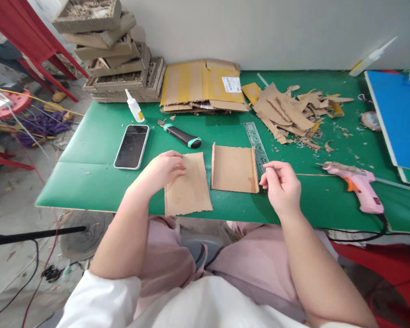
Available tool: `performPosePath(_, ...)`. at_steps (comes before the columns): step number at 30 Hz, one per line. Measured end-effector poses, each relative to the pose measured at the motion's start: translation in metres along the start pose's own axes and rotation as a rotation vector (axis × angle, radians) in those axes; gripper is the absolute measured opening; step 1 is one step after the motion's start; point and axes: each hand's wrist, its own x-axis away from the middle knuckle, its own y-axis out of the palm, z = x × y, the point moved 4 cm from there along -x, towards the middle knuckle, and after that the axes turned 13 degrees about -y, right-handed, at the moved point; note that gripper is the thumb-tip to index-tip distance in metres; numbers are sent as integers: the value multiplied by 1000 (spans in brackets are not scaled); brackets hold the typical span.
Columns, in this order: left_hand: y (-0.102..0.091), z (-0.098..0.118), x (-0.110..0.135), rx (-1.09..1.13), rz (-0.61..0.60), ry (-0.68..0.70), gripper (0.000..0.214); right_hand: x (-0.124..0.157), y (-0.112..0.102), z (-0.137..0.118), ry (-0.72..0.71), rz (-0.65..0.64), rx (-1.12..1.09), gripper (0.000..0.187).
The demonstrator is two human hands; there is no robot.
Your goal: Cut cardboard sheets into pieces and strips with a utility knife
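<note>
Left hand (162, 171) atop cardboard sheet (188, 191); right hand (283, 186) pinches stick (270, 167), perhaps pencil.

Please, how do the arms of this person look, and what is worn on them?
The left forearm and right forearm are bare: no gloves, watch or bracelet, and no ring shows on the fingers. A white fabric sleeve, pushed up, covers the left upper arm. No markings show.

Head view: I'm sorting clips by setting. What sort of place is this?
Likely a cardboard craft workbench: a green mat strewn with cardboard scraps, a pink hot glue gun, a utility knife, and cardboard trays stacked by the wall.
</note>
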Motion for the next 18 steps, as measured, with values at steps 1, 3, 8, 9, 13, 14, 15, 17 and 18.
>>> performPosePath(1,0,1,0,8,2,7,14,0,0,0,0,1,-1,13)
performPosePath(3,0,2,1,10,-2,12,15,0,1,0,1,1,-3,13)
performPosePath(8,0,3,2,-14,-14,-32,20,1,1,1,9,-4,-6,13)
performPosePath(9,0,2,3,-37,-20,-50,27,1,0,2,10,-1,0,14)
performPosePath(13,8,0,6,-186,-133,-49,86,0,-3,5,9,40,69,18)
performPosePath(14,10,1,8,-214,-155,-36,93,-1,-4,6,9,50,90,20)
performPosePath(15,11,2,9,-232,-162,-26,95,-1,-5,8,10,57,110,21)
performPosePath(17,12,5,10,-251,-142,-8,92,-2,-6,10,8,58,133,23)
performPosePath(18,11,6,10,-254,-124,-1,90,-2,-6,10,6,53,140,23)
